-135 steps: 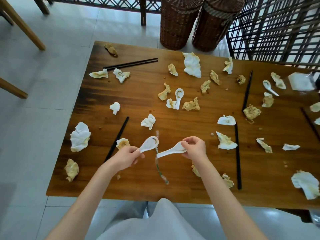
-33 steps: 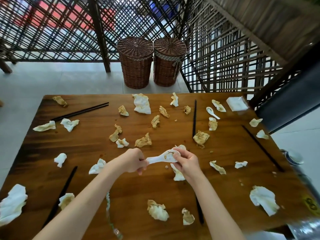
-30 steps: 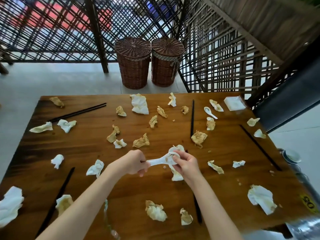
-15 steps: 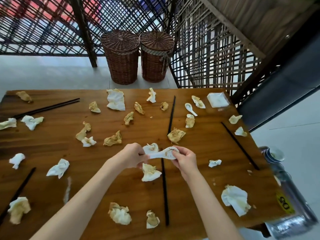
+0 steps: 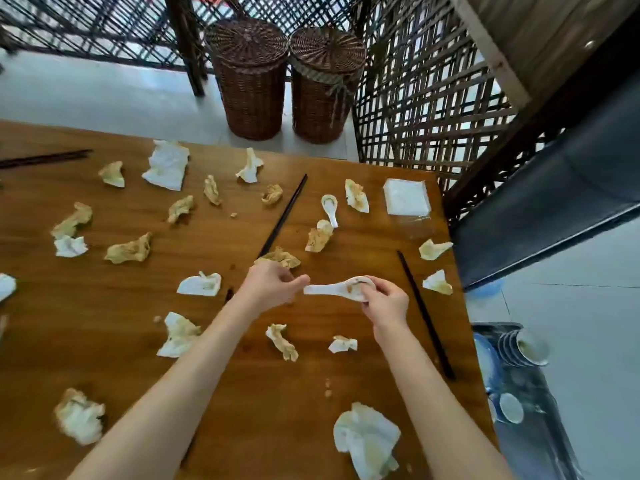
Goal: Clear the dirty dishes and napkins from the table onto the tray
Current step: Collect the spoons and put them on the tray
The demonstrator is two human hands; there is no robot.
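Note:
Over the wooden table (image 5: pixel 104 306), my right hand (image 5: pixel 384 303) grips the bowl end of stacked white spoons (image 5: pixel 332 289). My left hand (image 5: pixel 273 285) has its fingers pinched together at the tip of their handle. Another white spoon (image 5: pixel 329 206) lies further back. Several crumpled, stained napkins are scattered about, such as a large one (image 5: pixel 367 441) near me and one (image 5: pixel 168 164) at the back. Black chopsticks (image 5: pixel 284 216) lie behind my hands, with another pair (image 5: pixel 424 313) to their right. A metal tray (image 5: pixel 533 445) with stacked bowls (image 5: pixel 523 348) sits below the table's right edge.
A flat pack of clean napkins (image 5: pixel 407 201) lies at the back right corner. Two wicker baskets (image 5: pixel 249 81) stand on the floor behind the table, beside a dark lattice screen (image 5: pixel 415 109). More chopsticks (image 5: pixel 45 157) lie at the far left.
The view has swung to the right. Both hands have carried the spoons, now stacked together, toward the table's right side, and the tray with bowls has come into view.

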